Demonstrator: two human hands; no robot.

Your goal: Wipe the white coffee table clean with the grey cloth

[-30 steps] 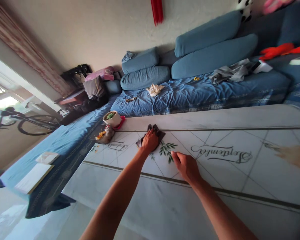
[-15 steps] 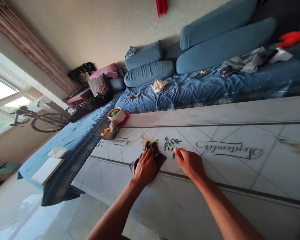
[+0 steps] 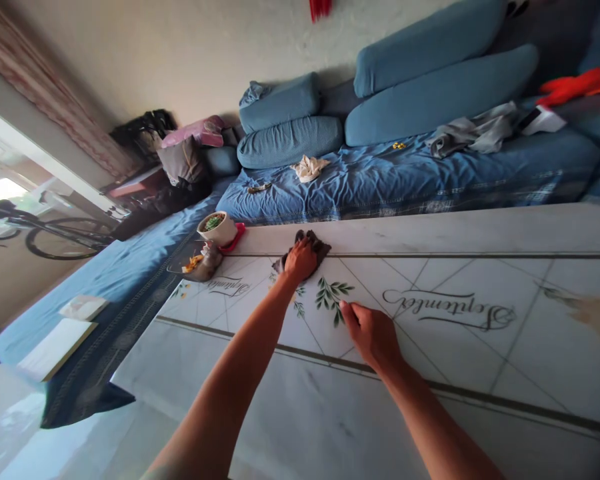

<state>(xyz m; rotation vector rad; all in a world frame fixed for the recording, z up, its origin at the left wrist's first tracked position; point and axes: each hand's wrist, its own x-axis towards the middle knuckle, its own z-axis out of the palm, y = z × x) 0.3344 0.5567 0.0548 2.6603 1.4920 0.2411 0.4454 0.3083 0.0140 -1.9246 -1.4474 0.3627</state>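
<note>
Left fingers (image 3: 305, 257) lie pressed together on a dark cloth (image 3: 319, 245), holding it against the desk (image 3: 330, 427); right fingers (image 3: 351, 315) rest slightly spread on it. Wiping looks in hand; the cloth next needs sliding along. Nearby, a white pot (image 3: 225, 233) holds a succulent (image 3: 213, 223), and a glass dish (image 3: 177, 269) holds orange scraps (image 3: 193, 264).

Our table (image 3: 430, 227), with the sofa (image 3: 405, 180) behind it

Our left hand (image 3: 300, 260) lies on a cloth (image 3: 316, 243) on the table, our right hand (image 3: 373, 337) just to its right. A plant pot (image 3: 217, 229) and a dish (image 3: 200, 263) sit at the table's far left. Left of the table, a notebook (image 3: 55, 348) lies on a long seat (image 3: 110, 280), with a bicycle (image 3: 55, 233) beyond.
</note>
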